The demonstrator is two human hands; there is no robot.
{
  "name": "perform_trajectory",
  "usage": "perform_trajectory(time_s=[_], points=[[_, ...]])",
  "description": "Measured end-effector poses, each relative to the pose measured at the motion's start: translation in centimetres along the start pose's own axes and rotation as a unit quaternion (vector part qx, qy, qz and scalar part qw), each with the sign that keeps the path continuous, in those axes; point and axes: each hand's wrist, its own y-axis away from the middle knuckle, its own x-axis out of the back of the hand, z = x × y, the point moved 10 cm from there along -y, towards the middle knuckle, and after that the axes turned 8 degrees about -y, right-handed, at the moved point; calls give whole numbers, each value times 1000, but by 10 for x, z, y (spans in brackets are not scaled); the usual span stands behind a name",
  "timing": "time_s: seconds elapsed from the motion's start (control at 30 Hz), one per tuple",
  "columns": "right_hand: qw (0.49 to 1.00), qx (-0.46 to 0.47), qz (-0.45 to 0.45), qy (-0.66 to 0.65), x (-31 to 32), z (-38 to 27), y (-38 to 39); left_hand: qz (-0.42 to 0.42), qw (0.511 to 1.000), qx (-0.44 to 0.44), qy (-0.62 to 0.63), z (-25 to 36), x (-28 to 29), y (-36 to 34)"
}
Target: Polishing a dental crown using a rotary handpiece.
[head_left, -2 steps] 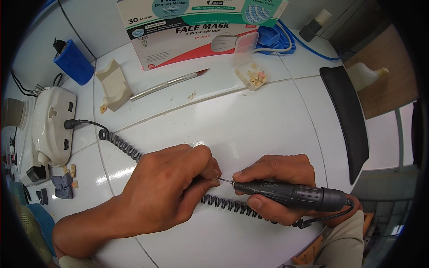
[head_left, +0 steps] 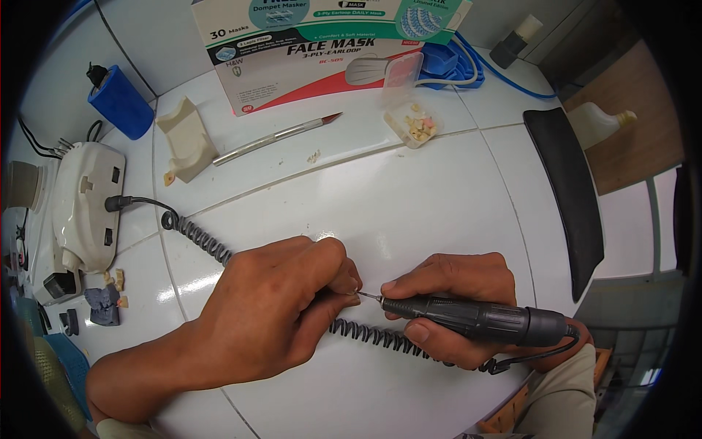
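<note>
My left hand (head_left: 278, 307) is closed in a pinch on a tiny pale piece (head_left: 354, 291), mostly hidden by the fingertips. My right hand (head_left: 468, 278) grips a black rotary handpiece (head_left: 475, 317), pointed leftward, its thin bit (head_left: 370, 295) reaching that piece at my left fingertips. A coiled black cord (head_left: 376, 338) runs beneath my hands from the cream control unit (head_left: 88, 208) at the left to the handpiece.
White tiled worktop (head_left: 329, 205). At the back stand a mask box (head_left: 307, 88), craft knife (head_left: 270, 140), cream holder (head_left: 183, 143), blue container (head_left: 121, 102) and small clear case (head_left: 409, 128) of pieces. A black pad (head_left: 563, 205) lies right; grey lumps (head_left: 102, 306) lie left.
</note>
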Motion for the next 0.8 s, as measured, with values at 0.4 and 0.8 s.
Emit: perform_trajectory(time_s=[0.4, 0.8], points=[[1000, -19, 7, 3, 2, 1, 0, 8, 1000, -12, 5, 2, 1, -1], [1000, -24, 11, -2, 2, 3, 1, -7, 1000, -4, 9, 0, 0, -1]])
